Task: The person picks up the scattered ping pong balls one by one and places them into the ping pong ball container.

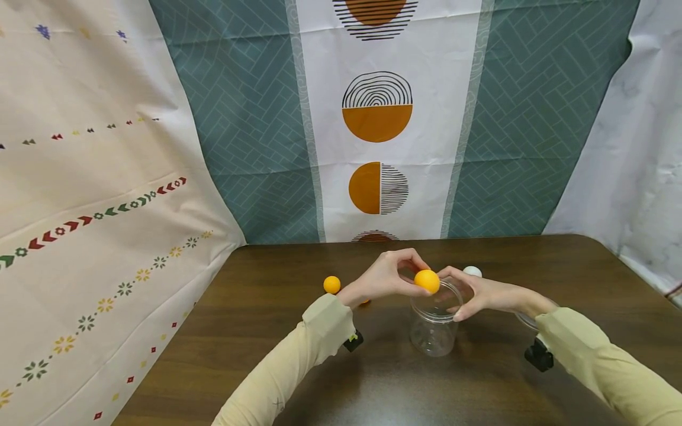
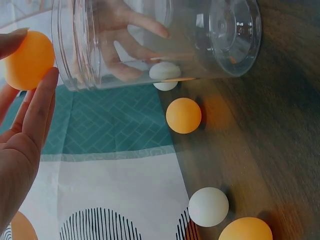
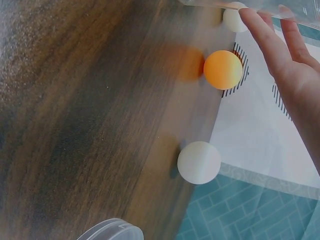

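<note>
My left hand point(image 1: 386, 277) pinches an orange ping-pong ball point(image 1: 427, 281) between thumb and fingers, right at the mouth of a clear plastic jar point(image 1: 434, 340). The jar stands upright and uncapped on the table, and no ball shows inside it. On its right side, my right hand point(image 1: 482, 294) holds the jar near the rim, thumb in front and fingers behind. Through the jar wall in the left wrist view, those spread fingers point(image 2: 145, 24) show. The held ball point(image 2: 31, 61) is beside the rim there, with the fingertips close to the jar's edge.
Loose balls lie on the dark wooden table point(image 1: 256, 367): an orange ball point(image 1: 331, 284) at left, a white ball point(image 1: 472, 271) behind the right hand, and others point(image 2: 208, 206) beyond the jar. A clear round lid point(image 3: 112, 231) lies at right, partly under the right forearm. Patterned cloths hang behind.
</note>
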Demonstrator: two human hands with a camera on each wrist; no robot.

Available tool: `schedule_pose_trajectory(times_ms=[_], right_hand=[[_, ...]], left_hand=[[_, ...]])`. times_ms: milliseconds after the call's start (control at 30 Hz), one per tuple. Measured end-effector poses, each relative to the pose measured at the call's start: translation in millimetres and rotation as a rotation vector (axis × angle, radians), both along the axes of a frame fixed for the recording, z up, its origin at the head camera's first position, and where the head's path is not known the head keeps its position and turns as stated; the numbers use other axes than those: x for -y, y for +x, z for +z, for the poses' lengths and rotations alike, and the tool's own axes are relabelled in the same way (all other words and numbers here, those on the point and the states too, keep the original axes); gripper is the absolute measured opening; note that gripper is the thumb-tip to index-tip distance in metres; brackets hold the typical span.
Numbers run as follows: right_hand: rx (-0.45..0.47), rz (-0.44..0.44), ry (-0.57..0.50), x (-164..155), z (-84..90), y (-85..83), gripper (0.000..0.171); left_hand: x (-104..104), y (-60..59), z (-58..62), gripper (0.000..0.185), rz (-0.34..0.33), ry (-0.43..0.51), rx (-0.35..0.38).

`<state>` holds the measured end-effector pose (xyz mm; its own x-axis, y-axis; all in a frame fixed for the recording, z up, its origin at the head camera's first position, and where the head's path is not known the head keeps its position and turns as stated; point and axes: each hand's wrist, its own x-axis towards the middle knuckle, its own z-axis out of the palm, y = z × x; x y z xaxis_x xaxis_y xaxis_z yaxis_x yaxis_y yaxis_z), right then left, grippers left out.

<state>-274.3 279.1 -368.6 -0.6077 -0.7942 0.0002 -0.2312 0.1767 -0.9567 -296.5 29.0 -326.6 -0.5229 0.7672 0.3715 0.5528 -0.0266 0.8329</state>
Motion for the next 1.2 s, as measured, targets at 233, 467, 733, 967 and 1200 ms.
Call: schedule_pose_trajectory(times_ms=[233,467,733,967,1200], right_hand=[[-0.026,-0.013,0.009,-0.8,-0.6,-0.4,0.063],[-0.035,-0.013,0.004,-0.8,-1.7,-0.5,0.063],[-0.072,-0.004,0.019,-1.0,-1.1,-0.8,0.063],[-0.082,0.003,0.021,-0.5,-0.7,-1.4,0.063],[-0.07,-0.004,0.026,-0.2,0.4,-0.3,0.063]], left_hand=[[-4.2,3.9,-1.8,0.027,0.016,-0.012,-0.013],[-6.9,6.9,-4.2,0.027,0.035,-0.052,-0.041],[-6.0,9.1,-5.1,0.028,0.054,-0.068,-0.061],[-5.7,10.0,-5.0,0.029,0.063,-0.068,-0.077],[-5.2,7.4,-5.6,0.03,0.041,-0.058,-0.071]])
